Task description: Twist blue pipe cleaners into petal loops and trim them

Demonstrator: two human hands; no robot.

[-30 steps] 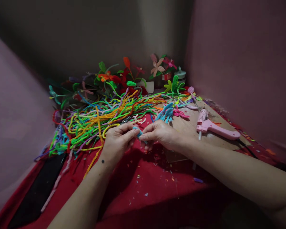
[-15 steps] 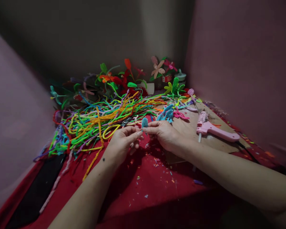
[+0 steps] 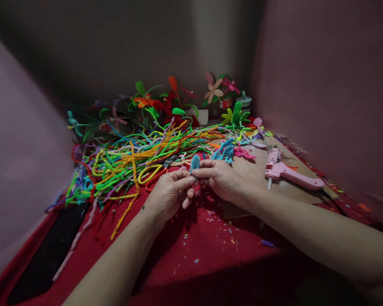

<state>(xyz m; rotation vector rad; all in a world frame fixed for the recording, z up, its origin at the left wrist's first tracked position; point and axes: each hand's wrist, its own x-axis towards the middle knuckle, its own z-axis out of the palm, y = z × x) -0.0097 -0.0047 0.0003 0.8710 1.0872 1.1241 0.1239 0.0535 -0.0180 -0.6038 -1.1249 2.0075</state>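
Note:
Between my two hands is a small blue pipe-cleaner petal, a fuzzy oval loop standing upright. My left hand pinches its lower end between thumb and forefinger, the other fingers curled. My right hand grips the petal's side near the base, thumb partly hidden. Just beyond the right hand lie several finished blue petals on a brown board, with pink petals beside them. Scissors with yellow and red-orange handles rest on the cloth behind my left hand.
A heap of coloured pipe cleaners spreads across the left. A pink glue gun lies on the board, its cord trailing right. Pipe-cleaner flowers and a lidded jar stand at the back. A black flat object lies front left.
Both hands and the petal have shifted slightly right in view, along with the scene. The petal stays pinched between them, and more of the scissors' handles shows.

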